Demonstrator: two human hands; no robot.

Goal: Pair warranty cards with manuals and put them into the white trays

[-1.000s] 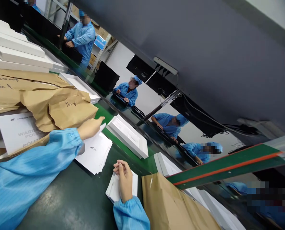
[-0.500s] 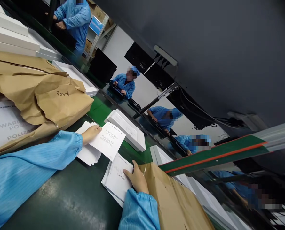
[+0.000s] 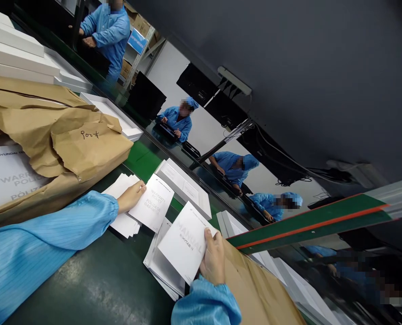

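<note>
My left hand [image 3: 132, 197] is closed on a white warranty policy leaflet [image 3: 153, 203], pinched at its left edge above a fanned pile of similar papers [image 3: 119, 223]. My right hand [image 3: 214, 257] grips a white manual [image 3: 184, 241] by its right edge, with the thumb on its cover. The manual is raised and tilted over a stack of manuals [image 3: 162, 273] on the green table. Just beyond both hands lies an open white box [image 3: 187, 187] with shallow compartments.
Torn brown paper parcels flank my hands, one at left [image 3: 95, 144] holding warranty leaflets, another at right [image 3: 251, 284]. White boxes [image 3: 14, 49] are piled at far left. A green rail [image 3: 316, 223] slants in from the right. Several co-workers in blue sit or stand beyond the line.
My right hand has lifted a manual off its stack and moved right and slightly down. The warranty leaflet in my left hand has shifted slightly left.
</note>
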